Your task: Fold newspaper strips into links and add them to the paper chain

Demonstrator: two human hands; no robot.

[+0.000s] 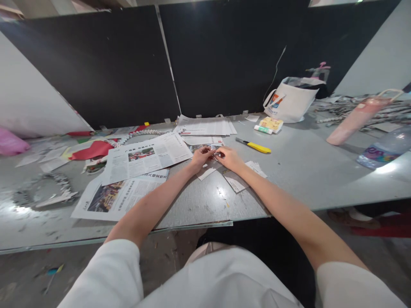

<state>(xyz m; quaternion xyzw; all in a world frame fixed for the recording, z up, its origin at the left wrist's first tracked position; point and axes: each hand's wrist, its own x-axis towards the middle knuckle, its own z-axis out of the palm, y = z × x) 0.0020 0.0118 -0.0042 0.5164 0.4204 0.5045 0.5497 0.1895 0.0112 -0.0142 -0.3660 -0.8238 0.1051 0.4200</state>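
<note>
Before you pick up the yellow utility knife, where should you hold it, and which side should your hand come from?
Probably by its yellow handle, with the right hand coming from the right. The utility knife lies on the table with that wider handle toward the right and its narrow dark end pointing left, so this approach should avoid that end.

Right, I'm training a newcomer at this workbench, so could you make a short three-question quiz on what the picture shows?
1. Which of these lies closest to the right hand?
a) glue stick
b) utility knife
c) purple-labelled bottle

2. True or false: in the picture, the white tote bag is left of the pink bottle.

3. Fill in: beside the left hand, large printed ____ sheets overlap.

Key: 1. b; 2. true; 3. newspaper
</note>
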